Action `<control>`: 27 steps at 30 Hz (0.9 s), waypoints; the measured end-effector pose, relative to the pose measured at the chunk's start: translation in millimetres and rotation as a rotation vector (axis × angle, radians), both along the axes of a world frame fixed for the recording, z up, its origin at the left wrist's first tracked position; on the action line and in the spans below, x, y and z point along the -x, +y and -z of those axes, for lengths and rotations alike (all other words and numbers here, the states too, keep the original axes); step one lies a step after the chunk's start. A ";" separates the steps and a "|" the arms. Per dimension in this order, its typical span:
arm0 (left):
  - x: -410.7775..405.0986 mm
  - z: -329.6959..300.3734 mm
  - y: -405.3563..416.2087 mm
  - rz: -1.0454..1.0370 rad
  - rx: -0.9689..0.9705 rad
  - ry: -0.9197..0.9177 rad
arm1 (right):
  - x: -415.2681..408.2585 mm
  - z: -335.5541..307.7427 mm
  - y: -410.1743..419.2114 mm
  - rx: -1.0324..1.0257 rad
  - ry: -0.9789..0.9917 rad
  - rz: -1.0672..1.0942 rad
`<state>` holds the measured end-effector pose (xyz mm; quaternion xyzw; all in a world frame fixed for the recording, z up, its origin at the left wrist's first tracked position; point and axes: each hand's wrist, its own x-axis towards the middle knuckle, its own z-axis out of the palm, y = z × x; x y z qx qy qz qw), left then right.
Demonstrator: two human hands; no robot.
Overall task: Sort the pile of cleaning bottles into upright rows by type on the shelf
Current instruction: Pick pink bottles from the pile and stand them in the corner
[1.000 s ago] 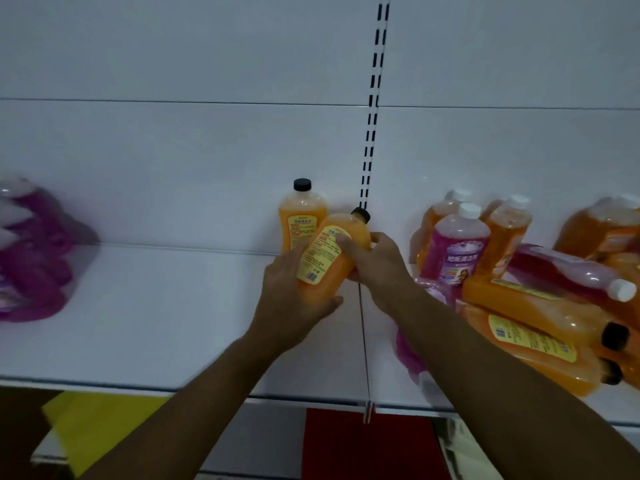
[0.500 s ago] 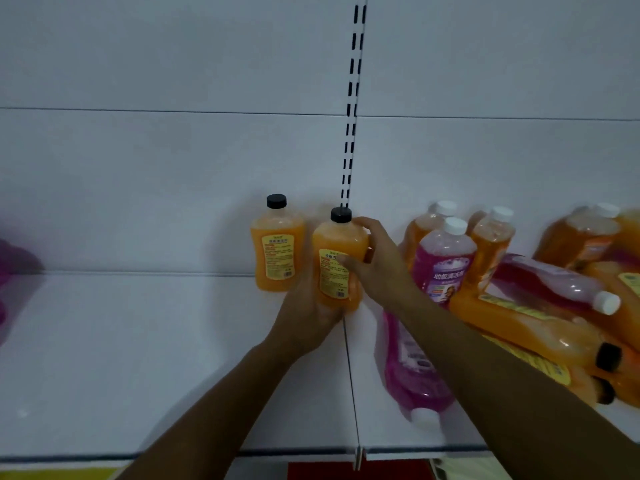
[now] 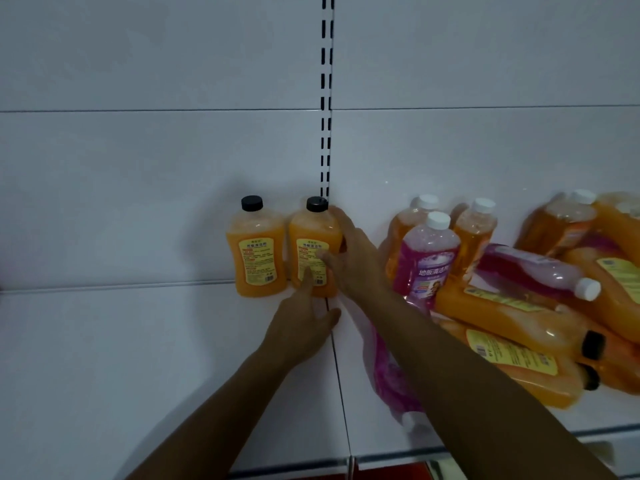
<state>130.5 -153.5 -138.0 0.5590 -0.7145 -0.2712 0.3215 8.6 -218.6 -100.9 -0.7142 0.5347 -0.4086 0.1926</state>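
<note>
Two orange bottles with black caps stand upright side by side against the shelf's back wall. My right hand (image 3: 353,261) grips the right-hand orange bottle (image 3: 310,237), fingers behind its right side and thumb on the yellow label. My left hand (image 3: 303,327) lies just in front of it with relaxed fingers, one fingertip touching the lower label. The other orange bottle (image 3: 256,251) stands free to the left. A mixed pile of orange bottles (image 3: 502,313) and purple bottles (image 3: 535,268) lies to the right.
The white shelf (image 3: 138,358) stretches bare to the left. An upright purple bottle with a white cap (image 3: 429,258) and orange white-capped bottles (image 3: 474,233) stand by the pile. Another purple bottle (image 3: 388,379) lies under my right forearm. The shelf's front edge (image 3: 277,467) runs along the bottom.
The held orange bottle went from tilted to upright next to the first one. My left hand has let go of it and slid down in front of it.
</note>
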 end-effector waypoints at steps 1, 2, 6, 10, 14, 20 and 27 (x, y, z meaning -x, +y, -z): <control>0.8 -1.5 2.1 -0.005 0.009 -0.019 | 0.7 -1.2 3.1 0.001 0.024 0.012; 2.4 -3.7 4.5 -0.009 0.018 -0.034 | 1.6 -3.3 6.0 0.015 0.051 0.013; 15.4 -8.2 9.9 0.024 0.042 0.000 | 7.9 -22.7 34.7 0.078 0.108 0.048; 40.0 -9.3 10.7 0.186 -0.091 0.085 | 42.0 -35.9 68.9 0.102 0.142 0.153; 61.8 -11.7 9.8 0.291 -0.143 0.182 | 83.5 -30.9 107.3 0.004 0.370 0.097; 70.9 -6.3 -0.5 0.188 -0.182 0.153 | 117.2 -11.9 169.9 -0.261 0.680 -0.267; 53.7 -6.4 11.6 0.094 -0.202 0.152 | 113.6 7.6 165.0 0.034 0.900 -0.280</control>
